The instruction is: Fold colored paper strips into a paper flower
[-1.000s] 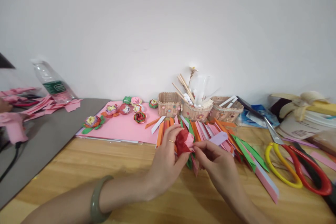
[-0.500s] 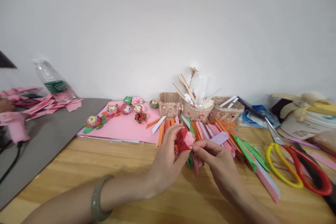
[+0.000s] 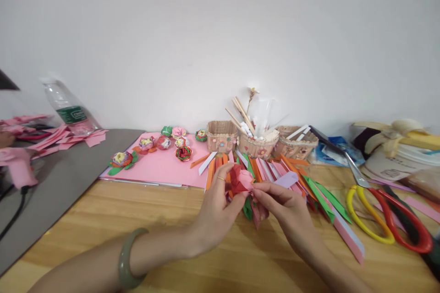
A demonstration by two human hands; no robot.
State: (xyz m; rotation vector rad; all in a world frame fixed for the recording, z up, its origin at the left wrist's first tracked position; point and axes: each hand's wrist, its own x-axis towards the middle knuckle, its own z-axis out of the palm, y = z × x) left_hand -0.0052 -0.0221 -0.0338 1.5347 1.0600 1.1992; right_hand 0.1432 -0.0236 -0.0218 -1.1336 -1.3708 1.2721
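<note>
Between my two hands is a folded paper flower (image 3: 242,179), pink in the middle with red outer petals. My left hand (image 3: 217,210) is closed around its left side, thumb below and fingers behind. The thumb and fingertips of my right hand (image 3: 282,208) pinch the flower's lower right edge, partly hiding it. Just behind the hands lies a spread of folded paper strips (image 3: 266,171) in orange, pink, purple and green. Several finished paper flowers (image 3: 147,144) rest on a pink paper sheet (image 3: 156,169) to the left.
Three woven baskets (image 3: 222,136) line the wall, the middle one holding sticks. Large scissors (image 3: 387,213) with red and yellow handles lie at right, near a white tub (image 3: 395,165). At left are a pink glue gun (image 3: 20,167), a plastic bottle (image 3: 70,112) and another person's hand (image 3: 6,139).
The flower has tilted slightly in my fingers, and my right fingertips have shifted a little along its edge. Both hands keep their hold.
</note>
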